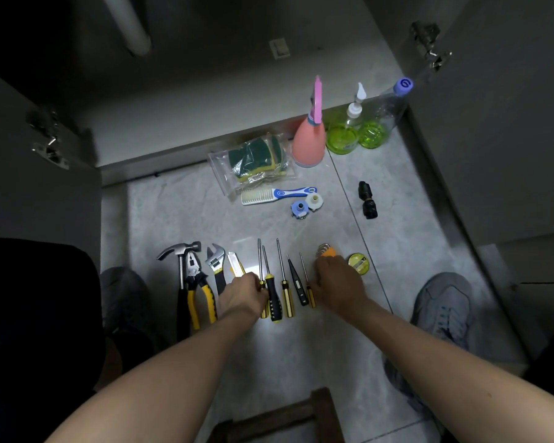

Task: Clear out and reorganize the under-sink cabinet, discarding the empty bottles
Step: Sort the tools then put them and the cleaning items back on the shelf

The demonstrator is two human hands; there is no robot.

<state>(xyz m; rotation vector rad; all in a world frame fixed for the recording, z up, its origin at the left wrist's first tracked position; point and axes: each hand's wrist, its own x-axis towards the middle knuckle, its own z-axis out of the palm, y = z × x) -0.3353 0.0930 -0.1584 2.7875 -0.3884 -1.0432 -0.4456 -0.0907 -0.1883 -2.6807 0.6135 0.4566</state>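
Closest to me was a wooden stool (288, 417) at the bottom edge, with a grey sneaker (442, 308) out to the right. Both forearms reached out over the tiled floor (173, 212). The left hand (242, 294) sat knuckles-up on the tool row, fingers curled down onto a yellow-handled screwdriver (260, 273), though I couldn't tell if it really had a grip. The right hand (336, 282) lay over the orange hex key set (327, 251), fingers bent down; couldn't tell if it was pinching anything.

The tools were lined up side by side: hammer (181, 254), pliers (195, 282), adjustable wrench (215, 260), utility knife (235, 263), then more screwdrivers, and a roll of yellow tape (358, 263) just right of the right hand.

Further back there was a comb (275, 195), two small tape reels (306, 204), a black fitting (367, 199) and a bag of sponges (253, 161). The bottles stood at the cabinet edge: pink spray bottle (309, 139), then two green bottles (355, 135) touching each other. The cabinet floor (189, 84) behind them was dim, a white pipe (128, 24) up top.
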